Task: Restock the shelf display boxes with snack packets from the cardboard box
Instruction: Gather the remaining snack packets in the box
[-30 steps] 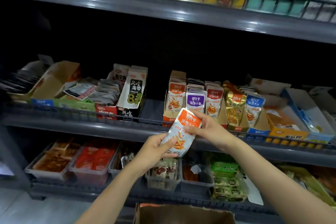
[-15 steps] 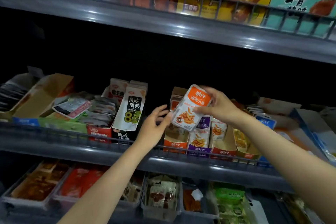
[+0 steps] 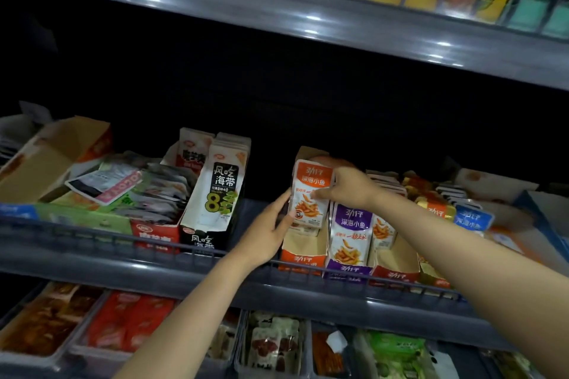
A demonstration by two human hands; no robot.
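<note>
An orange-topped white snack packet (image 3: 310,194) stands upright over the orange display box (image 3: 303,252) on the middle shelf. My right hand (image 3: 346,186) pinches the packet's right side, thumb on its front. My left hand (image 3: 268,231) lies with straight fingers against the packet's lower left edge and the box's left wall. Beside it on the right stand a purple display box (image 3: 348,271) with purple-topped packets and a red box (image 3: 397,274). The cardboard box is out of view.
A black seaweed-snack box (image 3: 221,191) and a red box (image 3: 155,235) sit left of my hands behind the shelf's wire rail (image 3: 92,234). Blue and yellow packets (image 3: 471,218) fill boxes at right. Clear trays of snacks (image 3: 271,344) line the lower shelf; a shelf hangs overhead.
Both hands carried the orange packet up from in front of the shelf edge and back into the orange display box. The view tilted upward, dropping the cardboard box out of sight.
</note>
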